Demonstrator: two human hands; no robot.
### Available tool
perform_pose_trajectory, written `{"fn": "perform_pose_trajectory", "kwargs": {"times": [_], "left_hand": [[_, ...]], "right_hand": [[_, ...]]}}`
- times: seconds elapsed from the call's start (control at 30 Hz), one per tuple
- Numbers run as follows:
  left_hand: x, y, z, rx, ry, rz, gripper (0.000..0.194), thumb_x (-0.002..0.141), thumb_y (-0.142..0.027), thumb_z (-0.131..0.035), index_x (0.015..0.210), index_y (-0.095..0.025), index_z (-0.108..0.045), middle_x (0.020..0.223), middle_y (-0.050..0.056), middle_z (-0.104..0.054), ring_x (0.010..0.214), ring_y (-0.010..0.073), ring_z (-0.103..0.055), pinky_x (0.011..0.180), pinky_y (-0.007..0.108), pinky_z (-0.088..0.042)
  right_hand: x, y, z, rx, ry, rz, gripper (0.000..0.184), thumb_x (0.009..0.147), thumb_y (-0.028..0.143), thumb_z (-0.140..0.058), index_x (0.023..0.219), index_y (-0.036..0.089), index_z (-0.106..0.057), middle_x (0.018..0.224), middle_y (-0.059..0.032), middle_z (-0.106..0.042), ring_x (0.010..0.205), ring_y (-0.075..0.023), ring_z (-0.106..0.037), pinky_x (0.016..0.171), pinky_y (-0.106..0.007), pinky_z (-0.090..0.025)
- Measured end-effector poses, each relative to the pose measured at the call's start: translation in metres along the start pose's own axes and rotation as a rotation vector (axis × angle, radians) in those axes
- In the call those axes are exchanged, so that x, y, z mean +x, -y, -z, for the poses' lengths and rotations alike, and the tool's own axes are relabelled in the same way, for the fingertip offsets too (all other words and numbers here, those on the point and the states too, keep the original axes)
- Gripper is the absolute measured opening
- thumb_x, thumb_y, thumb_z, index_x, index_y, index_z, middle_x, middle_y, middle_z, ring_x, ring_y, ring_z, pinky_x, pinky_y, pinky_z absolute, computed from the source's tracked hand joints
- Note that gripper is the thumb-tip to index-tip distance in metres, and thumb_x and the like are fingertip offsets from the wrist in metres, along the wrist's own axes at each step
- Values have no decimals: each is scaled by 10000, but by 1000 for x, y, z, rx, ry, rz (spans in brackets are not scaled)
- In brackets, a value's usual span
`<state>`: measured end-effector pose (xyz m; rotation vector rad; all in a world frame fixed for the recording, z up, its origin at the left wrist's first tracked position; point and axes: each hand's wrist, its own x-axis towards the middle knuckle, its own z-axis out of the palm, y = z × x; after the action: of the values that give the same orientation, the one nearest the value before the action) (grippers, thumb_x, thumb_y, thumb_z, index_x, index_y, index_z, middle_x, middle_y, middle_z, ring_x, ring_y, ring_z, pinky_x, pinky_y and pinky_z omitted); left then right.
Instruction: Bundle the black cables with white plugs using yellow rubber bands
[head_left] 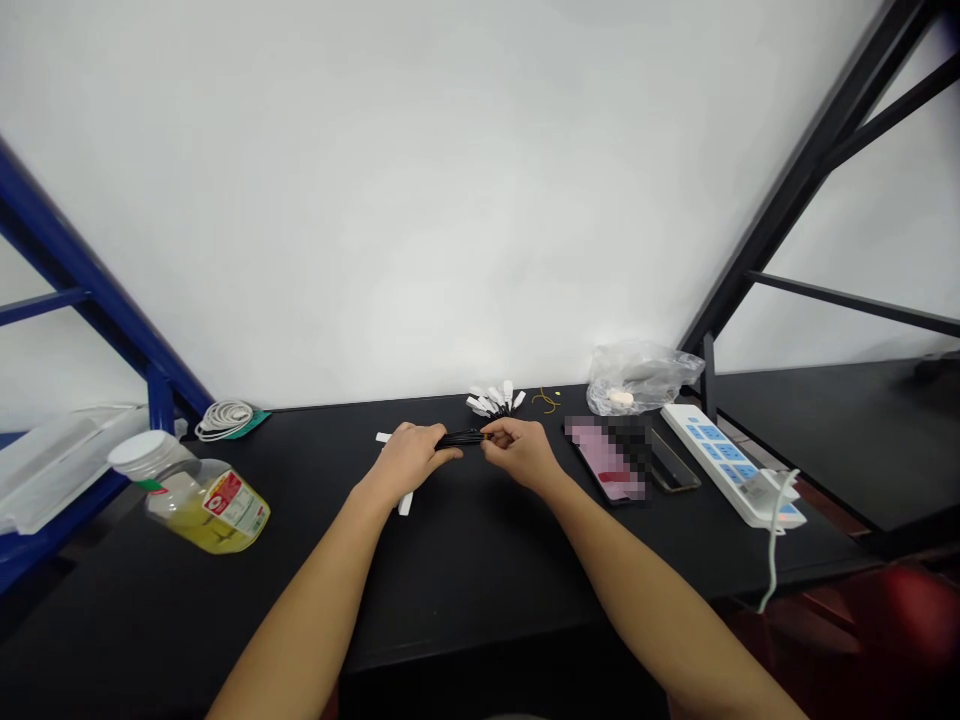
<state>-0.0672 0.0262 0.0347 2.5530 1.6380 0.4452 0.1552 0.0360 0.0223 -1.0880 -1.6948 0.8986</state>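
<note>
A bundle of thin black cables (462,438) stretches between my hands, just above the black table. My left hand (409,460) is closed around its left part, and white tag-like ends (406,503) stick out beside that hand. With fingertips pinched, my right hand (519,450) grips the bundle's right part, where a small yellowish bit shows, perhaps a tie. Just behind the right hand fans a cluster of white-tipped black cable ends (496,399); whether it joins the held bundle is hidden. Thin yellow strips (547,402) lie to the right of this cluster.
Left on the table (465,580) are a tilted plastic jar (214,510) of yellow contents and a coiled white cable (225,419). To the right are a pink-screened phone (600,462), another phone (675,465), a clear plastic bag (645,370) and a power strip (724,455).
</note>
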Motion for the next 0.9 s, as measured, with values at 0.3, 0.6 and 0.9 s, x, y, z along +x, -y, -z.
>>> {"fn": "perform_pose_trajectory", "kwargs": {"times": [0.3,0.6,0.9], "left_hand": [[-5,-3,1,-259,36,101,341,893,-546,-581,800,-220,-618,697,6,-652,632,179,-592,568,271,-316],[-4,-1,-2,-271,29,119,337,913,-549,-559,843,-223,-614,708,2,-646,655,184,-596,588,274,-321],[-2,24,0,55,-131,-70,284,935,-470,-588,839,-203,-596,808,39,-674,819,215,-605,924,364,-359]], "right_hand": [[0,-3,-1,591,267,-244,411,645,418,-862,787,186,-553,669,13,-684,580,-155,-691,571,-243,-506],[1,-2,-3,661,164,-190,428,720,467,-810,736,205,-472,578,63,-598,461,-98,-570,602,-296,-558],[19,-15,13,555,-231,-218,357,694,383,-752,884,226,-494,527,100,-558,377,-93,-505,449,-242,-495]]}}
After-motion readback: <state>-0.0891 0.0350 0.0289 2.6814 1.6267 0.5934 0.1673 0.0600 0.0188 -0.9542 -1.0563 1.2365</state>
